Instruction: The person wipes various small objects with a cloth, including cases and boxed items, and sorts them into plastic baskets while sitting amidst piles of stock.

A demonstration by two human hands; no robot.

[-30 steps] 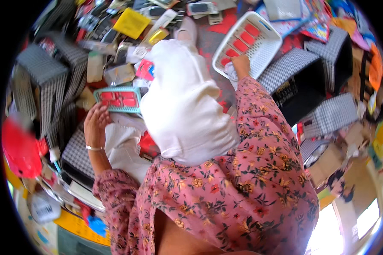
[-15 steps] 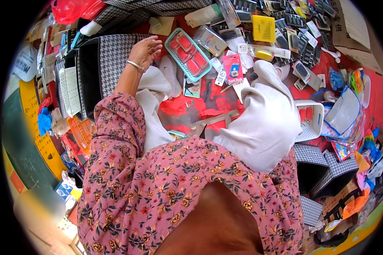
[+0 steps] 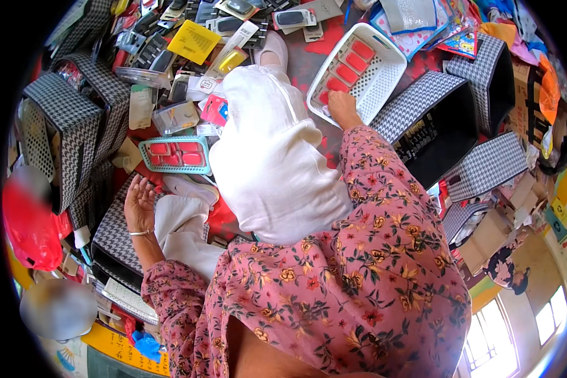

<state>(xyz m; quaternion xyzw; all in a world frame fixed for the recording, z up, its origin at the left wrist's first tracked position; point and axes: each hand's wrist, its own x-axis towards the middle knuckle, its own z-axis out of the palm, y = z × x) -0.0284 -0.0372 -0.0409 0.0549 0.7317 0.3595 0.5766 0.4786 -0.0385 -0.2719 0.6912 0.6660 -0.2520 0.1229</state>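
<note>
My right hand (image 3: 344,109) reaches over the near edge of a white perforated basket (image 3: 389,55). Its fingers are curled down by the small red rounded pieces (image 3: 346,73) lined up inside; whatever is under the fingertips is hidden. My left hand (image 3: 140,205), with a bangle at the wrist, hovers with fingers loosely apart, holding nothing. It is near a houndstooth-patterned box (image 3: 116,217) and just below a turquoise basket (image 3: 176,155). That basket carries several similar red pieces (image 3: 190,157).
Blister packs and a yellow card (image 3: 194,41) lie heaped at the far left. Houndstooth boxes with black insides (image 3: 444,135) stand on the right, more (image 3: 66,116) on the left. A red bag (image 3: 34,220) is at the far left. My white-trousered knee (image 3: 271,157) rises between the baskets.
The view has swung to the right. My right hand, out of sight before, is now at the white basket. My left hand stays raised and open, now below the turquoise basket.
</note>
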